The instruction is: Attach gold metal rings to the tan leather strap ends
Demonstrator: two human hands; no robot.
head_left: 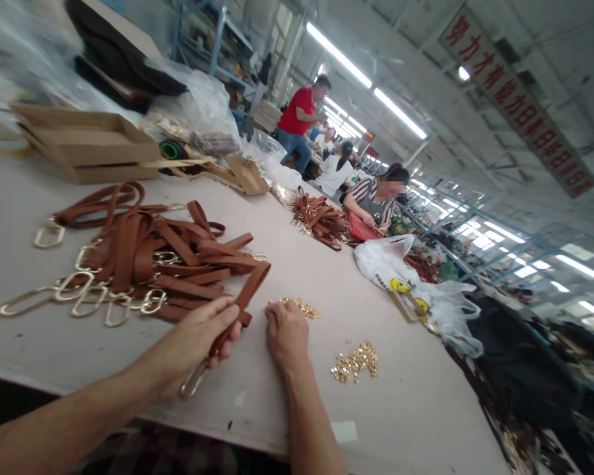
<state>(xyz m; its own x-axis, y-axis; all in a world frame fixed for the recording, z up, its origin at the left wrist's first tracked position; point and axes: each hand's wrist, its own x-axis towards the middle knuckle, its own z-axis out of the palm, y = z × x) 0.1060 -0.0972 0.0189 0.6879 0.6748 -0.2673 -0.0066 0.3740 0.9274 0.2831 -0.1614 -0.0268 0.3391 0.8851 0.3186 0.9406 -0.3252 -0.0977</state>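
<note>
Hands: left hand [202, 333] gripping brown strap [253, 284], right hand [290, 335] nearer gold pieces [307, 310].
Strap slants away from the tabletop's [406, 415] near edge, rightward; pieces adjoin the right fingers, whose grip cannot be told.

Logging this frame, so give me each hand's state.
Left hand: closed, holding a brown strap.
Right hand: fingers bunched at gold studs; grip unclear.

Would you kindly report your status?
Left hand holding brown leather-look strap; right hand beside small gold metal studs; brown strap pile close by left.
</note>
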